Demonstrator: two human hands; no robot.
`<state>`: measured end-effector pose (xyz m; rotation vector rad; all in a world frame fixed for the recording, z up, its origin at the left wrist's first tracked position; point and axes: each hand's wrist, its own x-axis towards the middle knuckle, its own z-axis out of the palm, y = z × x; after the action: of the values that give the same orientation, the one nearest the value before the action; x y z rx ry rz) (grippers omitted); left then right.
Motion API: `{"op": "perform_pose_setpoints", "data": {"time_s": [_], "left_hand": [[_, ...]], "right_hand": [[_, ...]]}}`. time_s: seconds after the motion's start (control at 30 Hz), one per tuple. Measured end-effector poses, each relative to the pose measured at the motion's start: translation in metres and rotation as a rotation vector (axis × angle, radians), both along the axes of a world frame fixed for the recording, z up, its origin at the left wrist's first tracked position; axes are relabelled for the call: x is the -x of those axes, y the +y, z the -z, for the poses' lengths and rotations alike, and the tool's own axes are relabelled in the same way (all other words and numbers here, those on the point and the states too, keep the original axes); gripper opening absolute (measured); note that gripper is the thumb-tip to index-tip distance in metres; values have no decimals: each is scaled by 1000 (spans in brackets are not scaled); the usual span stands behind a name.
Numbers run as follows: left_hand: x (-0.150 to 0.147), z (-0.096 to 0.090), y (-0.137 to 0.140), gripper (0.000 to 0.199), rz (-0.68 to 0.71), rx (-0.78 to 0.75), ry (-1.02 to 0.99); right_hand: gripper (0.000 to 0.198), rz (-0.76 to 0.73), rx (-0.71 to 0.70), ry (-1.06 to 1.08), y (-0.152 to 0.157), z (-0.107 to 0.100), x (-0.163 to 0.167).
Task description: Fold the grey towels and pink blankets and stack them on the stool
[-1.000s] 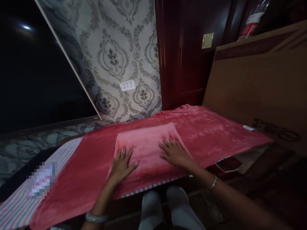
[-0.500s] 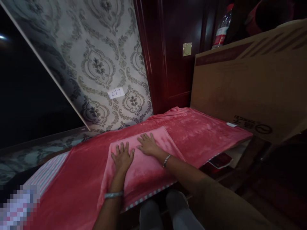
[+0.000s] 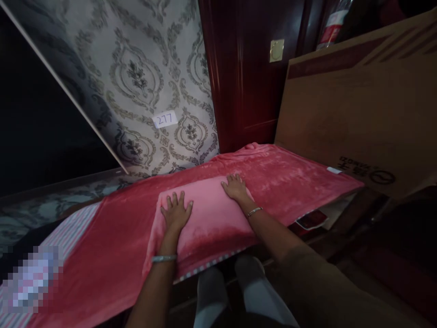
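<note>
A pink plush blanket, its near section folded over into a flat panel, lies before me on a larger spread of darker red-pink plush cloth. My left hand rests flat near the panel's left side, fingers spread. On the panel's far right corner lies my right hand, palm down with its fingers stretched out. Neither hand grips anything. A striped edge shows along the panel's near side, and striped cloth shows at the left end.
A large cardboard box stands at the right, with a bottle behind its top edge. Patterned wallpaper with a "277" paper label is behind. A dark screen fills the left. My legs are below the near edge.
My right hand has slid to the right across the pink panel, toward its far right corner. My left hand stays at about the same place. The camera view has shifted slightly.
</note>
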<state>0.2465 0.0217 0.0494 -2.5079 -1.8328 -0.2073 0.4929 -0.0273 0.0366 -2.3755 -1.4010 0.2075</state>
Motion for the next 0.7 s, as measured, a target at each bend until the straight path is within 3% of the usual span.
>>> {"op": "perform_pose_setpoints", "data": {"time_s": [0.17, 0.27, 0.33, 0.47, 0.57, 0.7], "left_hand": [[8, -20, 4, 70, 43, 144, 14], [16, -29, -15, 64, 99, 119, 25], [18, -25, -40, 61, 186, 50, 18], [12, 4, -91, 56, 319, -16, 28], [7, 21, -106, 56, 293, -51, 43], [5, 20, -106, 56, 295, -45, 48]], "right_hand": [[62, -48, 68, 1, -20, -22, 1], [65, -143, 24, -50, -49, -30, 30], [63, -267, -34, -83, -73, -26, 61], [57, -463, -130, -134, -107, 1, 111], [56, -477, -159, -147, -113, 20, 120], [58, -470, -130, -151, -113, 20, 106]]}}
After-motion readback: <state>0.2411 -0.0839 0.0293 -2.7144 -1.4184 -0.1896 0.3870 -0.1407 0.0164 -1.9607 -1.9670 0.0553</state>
